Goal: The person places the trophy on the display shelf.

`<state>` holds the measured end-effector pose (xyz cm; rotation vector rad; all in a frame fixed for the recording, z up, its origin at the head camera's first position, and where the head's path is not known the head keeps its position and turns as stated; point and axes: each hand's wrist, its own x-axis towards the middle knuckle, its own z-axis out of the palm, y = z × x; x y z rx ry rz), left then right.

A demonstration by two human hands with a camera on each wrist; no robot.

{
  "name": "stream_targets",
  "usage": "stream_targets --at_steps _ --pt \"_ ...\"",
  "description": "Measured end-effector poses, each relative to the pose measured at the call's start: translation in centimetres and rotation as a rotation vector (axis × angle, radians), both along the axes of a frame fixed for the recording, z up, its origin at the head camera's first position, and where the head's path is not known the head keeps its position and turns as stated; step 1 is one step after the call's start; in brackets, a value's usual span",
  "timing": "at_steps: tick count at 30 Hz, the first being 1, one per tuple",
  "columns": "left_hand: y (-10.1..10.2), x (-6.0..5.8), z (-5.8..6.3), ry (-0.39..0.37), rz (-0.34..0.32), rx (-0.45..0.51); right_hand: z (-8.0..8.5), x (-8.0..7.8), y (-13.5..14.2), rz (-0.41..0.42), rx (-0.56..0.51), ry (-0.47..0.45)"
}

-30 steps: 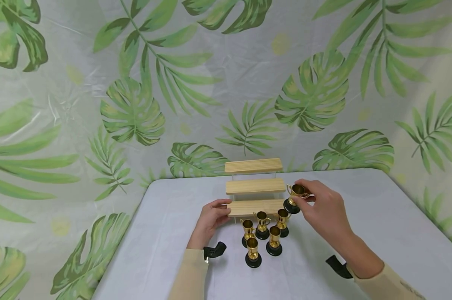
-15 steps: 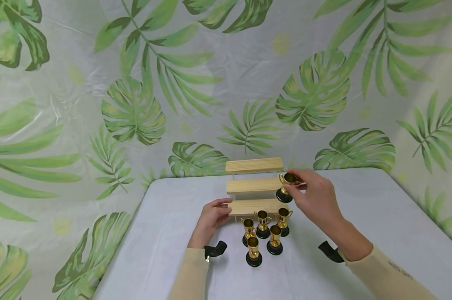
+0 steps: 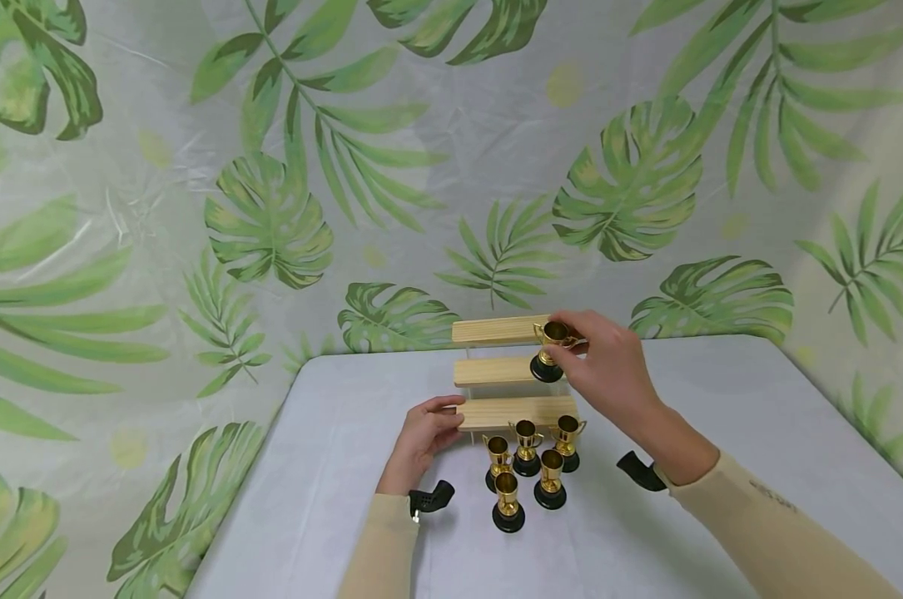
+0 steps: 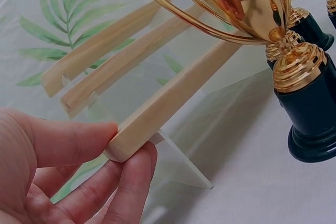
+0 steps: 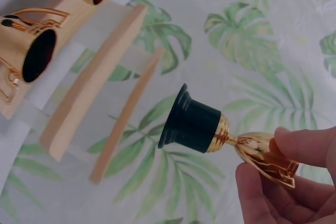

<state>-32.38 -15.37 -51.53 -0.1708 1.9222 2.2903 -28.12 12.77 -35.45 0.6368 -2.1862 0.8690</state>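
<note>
A small gold trophy cup on a black base (image 3: 547,368) is held up in my right hand (image 3: 608,362), which pinches it by the cup and handle. In the right wrist view thumb and fingers are on the gold bowl (image 5: 262,150), with the black base (image 5: 194,121) apart from the boards. My left hand (image 3: 424,433) pinches the left end of the lowest board (image 3: 514,413) of a three-tier wooden display stand. The left wrist view shows the thumb on top of that board (image 4: 157,108) and fingers below. The middle board (image 3: 488,372) and top board (image 3: 488,330) are partly covered by the trophy and right hand.
Several more gold trophies stand upright on the white table (image 3: 346,466) before the stand, including a front one (image 3: 508,503) and a right rear one (image 3: 567,441). Clear legs (image 4: 186,158) support the boards. A leaf-print curtain (image 3: 391,166) hangs behind the table.
My right hand has carried the trophy up and to the left, from beside the lowest board to in front of the upper boards. The left hand keeps its grip on the stand.
</note>
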Motion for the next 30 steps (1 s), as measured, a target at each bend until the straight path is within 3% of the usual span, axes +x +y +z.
stream_targets --at_steps 14,30 --pt "0.1 0.1 0.1 -0.007 0.005 0.001 1.6 -1.1 -2.4 0.080 0.015 0.029" --pt "0.0 0.0 -0.1 -0.008 0.004 0.003 2.0 -2.3 -4.2 0.123 0.076 -0.031"
